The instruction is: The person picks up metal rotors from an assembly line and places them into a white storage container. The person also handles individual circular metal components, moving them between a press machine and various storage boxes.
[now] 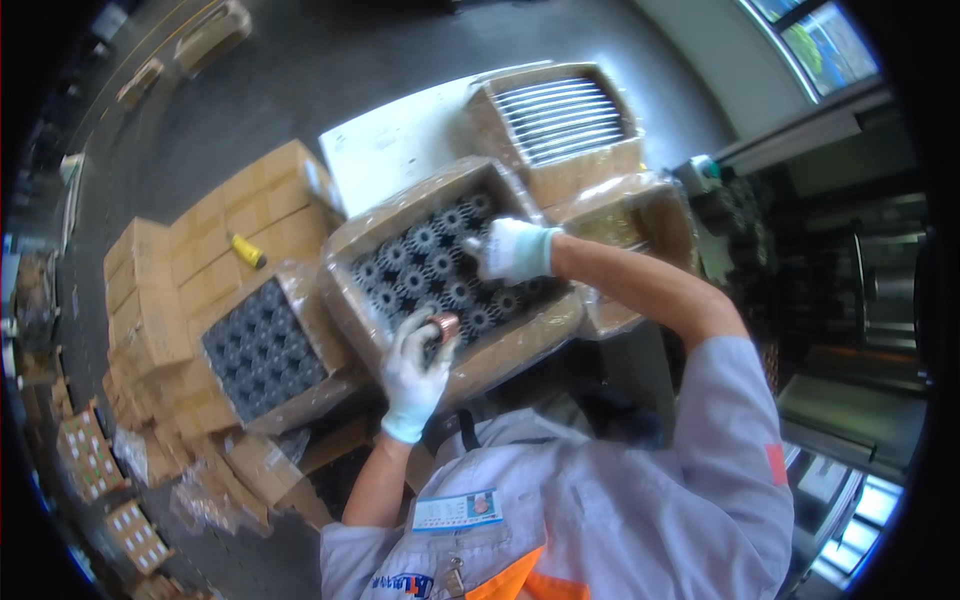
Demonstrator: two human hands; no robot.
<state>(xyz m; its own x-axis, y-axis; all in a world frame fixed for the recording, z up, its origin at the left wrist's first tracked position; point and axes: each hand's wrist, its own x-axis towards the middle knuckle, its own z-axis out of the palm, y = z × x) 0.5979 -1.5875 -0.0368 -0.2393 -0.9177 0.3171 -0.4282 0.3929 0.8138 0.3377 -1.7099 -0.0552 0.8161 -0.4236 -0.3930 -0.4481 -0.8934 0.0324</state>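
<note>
We have our left hand (412, 372) closed around a small copper-coloured cylinder (443, 324) at the near rim of the open carton (352, 245) of dark finned parts (425, 270), while our right hand (515, 250), fingers curled, rests on the far rows. The carton looks nearly full; a second filled carton (262, 350) sits to the left.

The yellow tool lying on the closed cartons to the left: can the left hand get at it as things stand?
Probably not right away. The left hand is closed on a copper-ended part at the open gear box. The yellow tool lies uncovered on the cartons, beyond a second open box; nothing covers it.
</note>
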